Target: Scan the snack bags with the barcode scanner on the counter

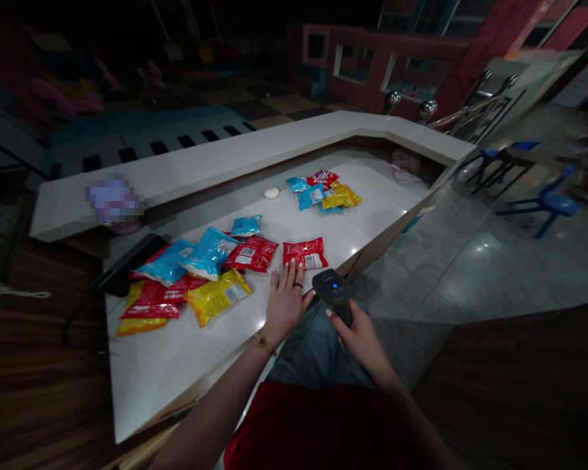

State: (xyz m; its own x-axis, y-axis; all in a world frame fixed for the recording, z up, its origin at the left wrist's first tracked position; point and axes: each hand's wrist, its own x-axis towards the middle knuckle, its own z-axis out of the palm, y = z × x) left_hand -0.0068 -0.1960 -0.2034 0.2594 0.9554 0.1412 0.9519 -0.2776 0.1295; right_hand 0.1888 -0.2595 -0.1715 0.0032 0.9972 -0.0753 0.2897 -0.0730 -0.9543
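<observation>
My left hand lies palm down with fingers spread, its fingertips on the lower edge of a red snack bag whose barcode faces up. In my right hand is a dark handheld scanner with a blue light, its head just right of my left thumb. To the left on the white counter is a pile of bags: blue ones, a yellow one and red ones. Farther back sits a smaller group of blue, red and yellow bags.
A small white round object rests between the two groups. At the left end are a black device with a cable and a blurred purple item. A raised white ledge borders the far side. Blue stools stand right.
</observation>
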